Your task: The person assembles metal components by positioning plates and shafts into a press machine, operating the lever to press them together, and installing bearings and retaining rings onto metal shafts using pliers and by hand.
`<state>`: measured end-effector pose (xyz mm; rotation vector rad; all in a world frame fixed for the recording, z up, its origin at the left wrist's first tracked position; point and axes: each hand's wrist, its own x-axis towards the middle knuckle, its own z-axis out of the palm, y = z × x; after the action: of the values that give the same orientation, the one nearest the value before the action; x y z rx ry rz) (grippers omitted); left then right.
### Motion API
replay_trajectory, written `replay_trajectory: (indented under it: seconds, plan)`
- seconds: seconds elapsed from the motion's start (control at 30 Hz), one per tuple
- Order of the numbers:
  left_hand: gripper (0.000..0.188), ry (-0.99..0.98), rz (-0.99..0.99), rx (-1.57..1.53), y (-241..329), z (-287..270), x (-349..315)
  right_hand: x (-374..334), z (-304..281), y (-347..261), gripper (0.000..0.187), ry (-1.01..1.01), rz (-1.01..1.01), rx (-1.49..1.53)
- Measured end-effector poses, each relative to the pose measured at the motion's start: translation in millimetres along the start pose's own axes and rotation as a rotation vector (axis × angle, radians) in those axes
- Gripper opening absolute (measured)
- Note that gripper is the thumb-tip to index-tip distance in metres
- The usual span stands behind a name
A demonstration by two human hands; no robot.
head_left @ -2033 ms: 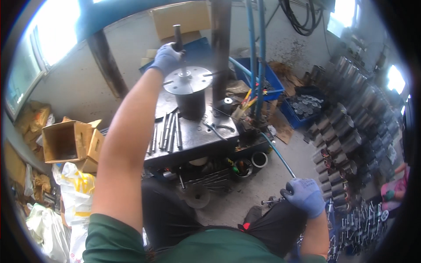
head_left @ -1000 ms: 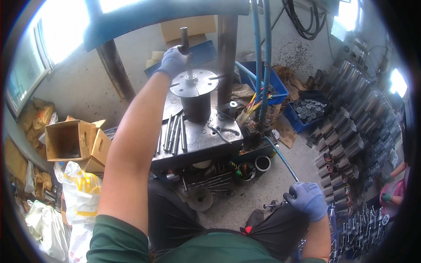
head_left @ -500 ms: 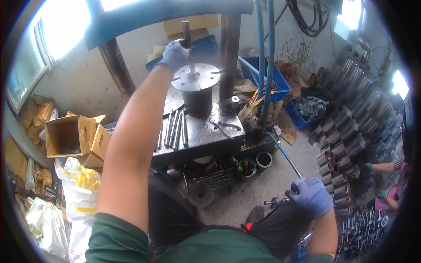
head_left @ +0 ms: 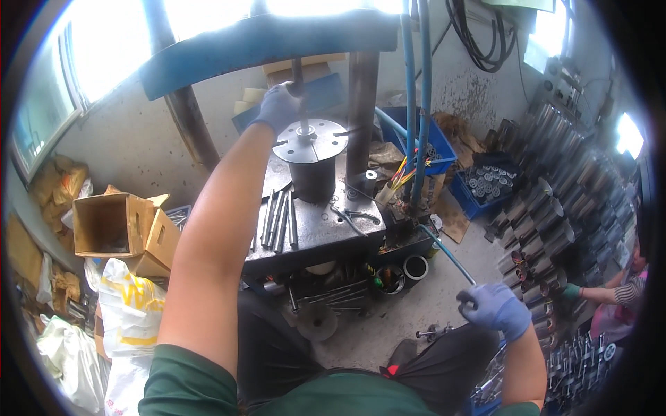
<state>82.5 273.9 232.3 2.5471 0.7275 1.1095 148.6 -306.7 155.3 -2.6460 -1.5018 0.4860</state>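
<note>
My left hand [head_left: 280, 107], in a grey-blue work glove, is closed round an upright metal rod [head_left: 297, 73]. The rod rises from the hub of a slotted round metal plate [head_left: 322, 149]. Under that plate is a dark cylinder [head_left: 312, 180] standing on a metal press table [head_left: 329, 239]. A blue press beam [head_left: 229, 52] crosses above, close to the rod's upper end. My right hand [head_left: 496, 310], gloved alike, grips the end of a long slanting blue lever [head_left: 449, 255]. Several loose metal rods [head_left: 279, 220] and a pair of pliers [head_left: 354, 218] lie on the table.
Blue hoses [head_left: 409, 76] hang right of the press. Blue crates [head_left: 482, 184] hold small metal parts. Rows of metal tubes [head_left: 548, 201] fill the right side, where a co-worker's green-gloved hand [head_left: 572, 291] reaches in. A cardboard box [head_left: 135, 232] and white sacks [head_left: 125, 298] stand left.
The view has tipped up a little, so the press sits lower in the picture. Both my hands keep their grips. At the right, the co-worker's hand has moved among the tubes.
</note>
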Motion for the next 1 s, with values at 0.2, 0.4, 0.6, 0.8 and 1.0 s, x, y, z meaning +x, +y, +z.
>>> replay_trajectory:
  seconds: [0.2,0.4,0.6,0.8,1.0]
  plan:
    - [0.039,-0.07,-0.074,0.014,11.2,0.8,1.4,2.8,-15.0,2.3,0.03,0.001,0.034,0.054]
    - [0.041,0.0,0.024,0.048,-12.4,5.8,5.5,13.4,-16.3,-1.1,0.027,0.048,-0.059,0.008]
    - [0.047,-0.025,-0.002,0.009,-10.3,11.5,7.4,13.1,-30.7,0.9,0.035,-0.022,0.042,0.116]
    - [0.017,-0.168,-0.169,-0.117,15.7,10.8,1.1,10.4,-22.5,2.0,0.035,-0.115,-0.045,-0.074]
    - [0.024,0.085,0.021,0.116,21.4,29.3,-6.8,24.4,-50.6,-2.6,0.033,0.169,0.022,0.106]
